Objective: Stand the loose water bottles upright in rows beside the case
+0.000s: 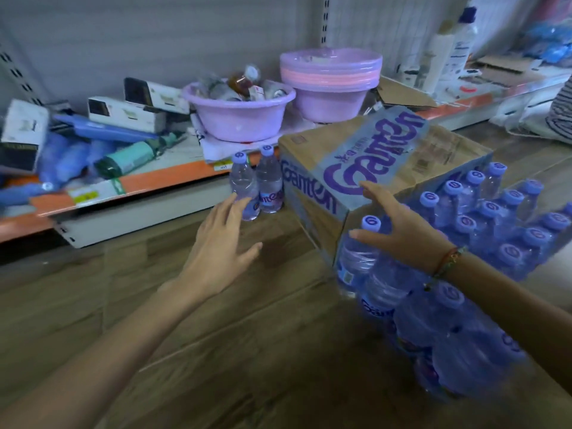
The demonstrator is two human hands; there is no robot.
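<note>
From the head view, two small water bottles are seen standing upright on the wood floor, side by side and touching, just left of the cardboard case (380, 168). The left hand (221, 243) is stretched out with its fingers spread wide. Nothing is held in it. Its fingertips are right at the nearer standing bottle (244, 187); whether it is touched cannot be told. The second standing bottle (270, 181) is just past those fingertips, next to the case.

The right hand (399, 226) is also spread open, with nothing pinched. Under its thumb, a loose bottle (360, 252) is found, at the near corner of the case. It looks tilted. More bottles in plastic wrap (483, 230) are packed below and beyond this hand. A purple basin (238, 119) is seen far off on the shelf.

The step in hand seems to be the start of the first row, with the next bottle being reached for. Next, the right fingers should be closed around the loose bottle. Then it should be carried over to the left hand's side and stood up straight, touching the two already placed. Care is needed so that they are not knocked over.
</note>
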